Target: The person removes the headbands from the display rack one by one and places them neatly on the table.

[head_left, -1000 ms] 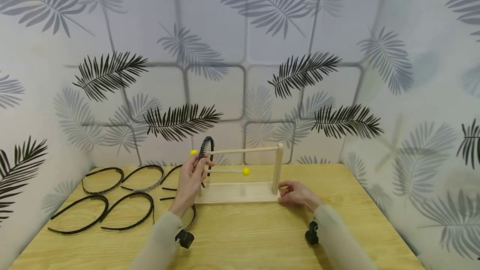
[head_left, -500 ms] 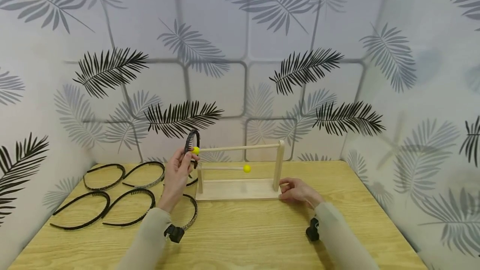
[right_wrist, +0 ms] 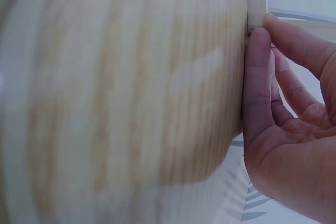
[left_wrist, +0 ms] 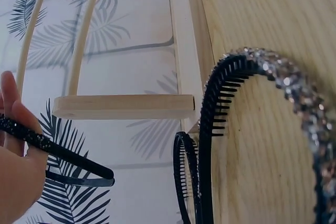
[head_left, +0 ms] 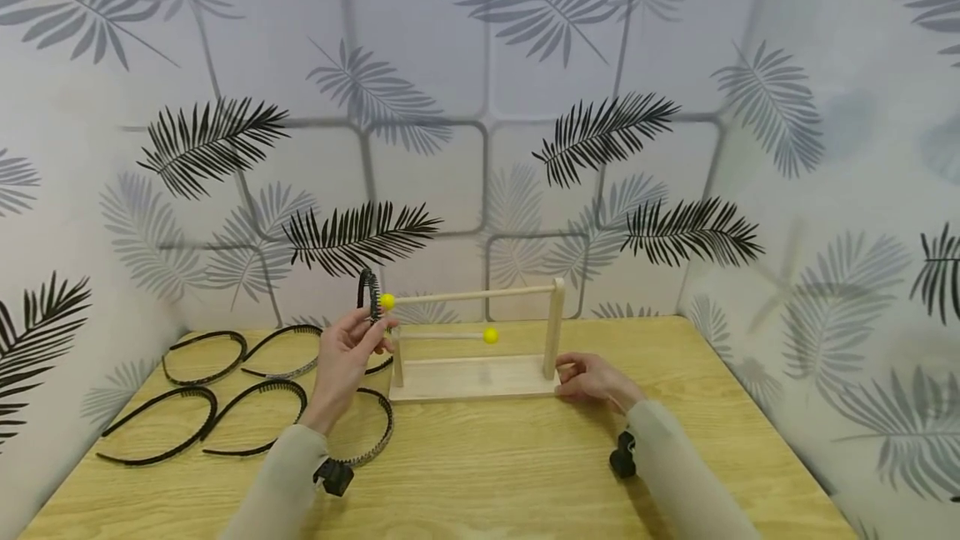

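My left hand pinches a black toothed headband, held upright just left of the yellow ball that tips the upper rod of a wooden headband stand. In the left wrist view, this headband's tapered ends stick out past the fingers, apart from the stand. A second yellow ball caps the lower rod, which bears nothing. At the base's right end, my right hand grips the edge; in the right wrist view, the thumb and a fingertip touch it.
Several dark headbands lie on the wooden table at left, among them two overlapping ones in the front row. A glittery headband lies close to the stand's left end. Behind the table stands a leaf-patterned wall.
The headband in my left hand has moved left along the upper rod and off past its yellow ball. My right hand stays at the base.
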{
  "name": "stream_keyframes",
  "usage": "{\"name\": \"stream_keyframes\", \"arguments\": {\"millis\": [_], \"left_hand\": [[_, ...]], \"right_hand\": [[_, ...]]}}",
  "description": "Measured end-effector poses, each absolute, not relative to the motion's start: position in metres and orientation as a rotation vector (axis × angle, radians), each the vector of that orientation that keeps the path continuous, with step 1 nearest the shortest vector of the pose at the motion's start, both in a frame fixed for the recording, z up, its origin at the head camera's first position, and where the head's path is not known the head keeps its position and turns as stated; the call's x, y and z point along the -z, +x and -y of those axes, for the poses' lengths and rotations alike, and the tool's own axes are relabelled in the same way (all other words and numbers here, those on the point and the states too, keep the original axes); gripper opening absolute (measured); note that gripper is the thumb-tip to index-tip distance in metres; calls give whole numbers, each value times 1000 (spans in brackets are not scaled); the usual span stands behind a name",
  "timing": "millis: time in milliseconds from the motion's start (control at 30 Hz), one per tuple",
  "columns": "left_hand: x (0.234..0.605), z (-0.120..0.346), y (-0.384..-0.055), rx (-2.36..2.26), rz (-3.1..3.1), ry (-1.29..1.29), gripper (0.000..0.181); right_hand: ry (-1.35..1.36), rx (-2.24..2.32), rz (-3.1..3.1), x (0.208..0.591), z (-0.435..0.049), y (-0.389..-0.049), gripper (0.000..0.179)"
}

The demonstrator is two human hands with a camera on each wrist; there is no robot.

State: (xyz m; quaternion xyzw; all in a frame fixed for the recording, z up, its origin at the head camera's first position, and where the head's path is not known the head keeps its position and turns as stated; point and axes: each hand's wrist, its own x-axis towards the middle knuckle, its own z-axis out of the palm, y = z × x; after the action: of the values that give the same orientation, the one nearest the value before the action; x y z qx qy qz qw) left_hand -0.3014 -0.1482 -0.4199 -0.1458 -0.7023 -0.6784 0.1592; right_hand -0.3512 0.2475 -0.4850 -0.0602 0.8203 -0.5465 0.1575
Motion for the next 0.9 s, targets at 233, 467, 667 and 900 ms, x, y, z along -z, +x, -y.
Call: {"name": "stream_keyframes", "arguments": {"millis": [233, 467, 667, 900], "left_hand": [[422, 151, -299, 1919, 2047, -498, 41], [421, 152, -295, 1892, 2088, -577, 32], [417, 147, -289, 1943, 2092, -578, 31], [415, 139, -280, 1957, 2092, -559, 36]], "right_hand": [[-145, 1559, -2347, 485, -246, -352, 54], [-155, 1560, -2352, 482, -246, -350, 54], [-153, 1574, -2335, 482, -246, -350, 55], [-140, 1583, -2328, 484, -246, -352, 54]]}}
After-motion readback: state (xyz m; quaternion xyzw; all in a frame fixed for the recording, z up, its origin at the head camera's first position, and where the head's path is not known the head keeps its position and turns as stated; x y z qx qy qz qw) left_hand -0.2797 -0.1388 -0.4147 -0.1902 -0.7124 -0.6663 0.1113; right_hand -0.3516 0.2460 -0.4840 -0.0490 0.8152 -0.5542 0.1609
